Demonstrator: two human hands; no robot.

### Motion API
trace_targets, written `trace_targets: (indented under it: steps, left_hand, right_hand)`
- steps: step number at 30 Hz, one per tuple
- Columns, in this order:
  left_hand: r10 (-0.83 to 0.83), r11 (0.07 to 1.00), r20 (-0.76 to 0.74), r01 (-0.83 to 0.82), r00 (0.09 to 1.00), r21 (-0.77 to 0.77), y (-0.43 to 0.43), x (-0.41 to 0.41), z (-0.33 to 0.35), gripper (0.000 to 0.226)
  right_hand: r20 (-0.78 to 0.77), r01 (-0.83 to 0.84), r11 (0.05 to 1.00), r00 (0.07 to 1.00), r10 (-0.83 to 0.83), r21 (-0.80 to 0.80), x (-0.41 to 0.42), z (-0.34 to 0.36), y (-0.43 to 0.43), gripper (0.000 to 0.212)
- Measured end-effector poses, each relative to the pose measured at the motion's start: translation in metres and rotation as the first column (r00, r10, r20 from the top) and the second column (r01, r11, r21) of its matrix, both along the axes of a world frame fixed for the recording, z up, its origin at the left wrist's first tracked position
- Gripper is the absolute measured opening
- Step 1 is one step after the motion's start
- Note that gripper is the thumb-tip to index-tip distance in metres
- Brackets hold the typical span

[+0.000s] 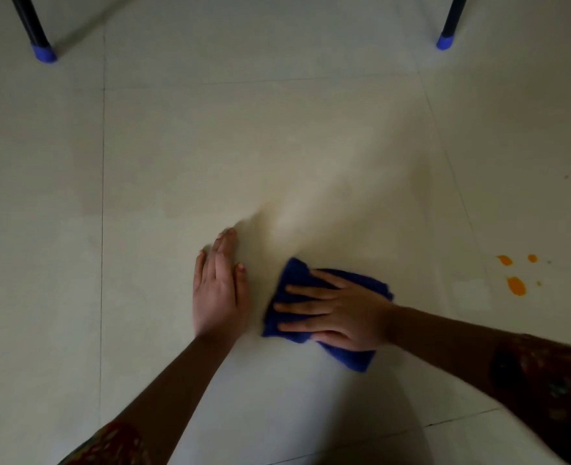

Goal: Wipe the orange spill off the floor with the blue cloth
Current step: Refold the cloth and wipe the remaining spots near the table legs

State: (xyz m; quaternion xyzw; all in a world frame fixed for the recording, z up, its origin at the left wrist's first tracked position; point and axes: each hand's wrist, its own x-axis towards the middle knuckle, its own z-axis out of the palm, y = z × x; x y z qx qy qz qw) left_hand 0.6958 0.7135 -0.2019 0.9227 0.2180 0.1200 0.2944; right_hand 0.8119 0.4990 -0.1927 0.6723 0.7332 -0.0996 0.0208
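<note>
Pressing flat on the blue cloth (324, 313), the right hand (341, 313) lies with fingers straight and spread, low and right of centre in the frame. Just beside it to the left, apart from the cloth, the left hand (218, 290) rests palm-down on the pale tiled floor (277, 146), fingers straight and close together. Orange spill (516, 285) drops sit well apart at the right edge. Two dark chair legs with blue caps (44, 55) stand in the upper corners.
</note>
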Motion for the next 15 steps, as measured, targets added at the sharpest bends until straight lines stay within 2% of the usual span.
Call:
trace_targets:
  steps: [1,3,4,6,7,8,9,10,12,14,15]
  left_hand:
    - [0.001,1.000,-0.002,-0.001,1.000,0.005,0.000,0.000,0.000,0.050]
    - [0.001,1.000,-0.003,-0.001,1.000,0.017,-0.002,0.001,0.001,0.050]
    - [0.002,1.000,-0.006,-0.002,1.000,0.023,-0.002,0.002,0.001,0.050]
    - [-0.001,1.000,-0.022,0.001,1.000,0.028,-0.003,0.002,0.002,0.050]
    - [-0.003,1.000,-0.027,0.004,1.000,0.030,-0.003,0.003,0.002,0.051]
    - [-0.004,0.999,-0.030,0.005,1.000,0.031,-0.002,0.003,0.001,0.051]
    - [-0.004,1.000,-0.031,0.005,1.000,0.029,-0.001,0.003,0.000,0.051]
    - [-0.002,1.000,-0.028,0.002,1.000,0.021,-0.001,0.002,0.000,0.052]
    - [-0.007,1.000,-0.018,0.007,1.000,0.001,-0.001,0.001,-0.001,0.052]
    - [0.002,1.000,-0.005,-0.002,1.000,-0.018,0.000,-0.002,-0.001,0.052]
    - [0.014,1.000,0.004,-0.014,1.000,-0.019,0.001,-0.002,-0.001,0.052]
  right_hand:
    - [0.021,-0.016,1.000,1.000,0.015,0.005,0.013,0.001,-0.018,0.051]
    - [0.134,0.164,0.986,0.977,-0.165,0.014,0.054,-0.002,-0.044,0.057]
    - [0.157,0.328,0.944,0.931,-0.329,0.030,0.076,-0.002,-0.046,0.059]
    - [0.125,0.623,0.778,0.768,-0.628,0.082,0.100,0.003,-0.021,0.056]
    - [0.105,0.703,0.705,0.697,-0.709,0.097,0.096,0.004,0.001,0.055]
    - [0.076,0.730,0.671,0.667,-0.741,0.131,0.085,0.002,0.023,0.055]
    - [0.054,0.701,0.694,0.696,-0.716,0.162,0.067,-0.002,0.043,0.056]
    - [0.068,0.600,0.785,0.786,-0.614,0.153,0.046,-0.005,0.054,0.057]
    - [0.064,0.292,0.954,0.953,-0.297,0.074,0.011,-0.005,0.049,0.056]
    - [0.010,0.132,0.990,0.991,-0.133,0.050,0.018,0.002,0.028,0.053]
    - [0.039,0.151,0.986,0.987,-0.154,0.072,0.033,0.000,0.021,0.052]
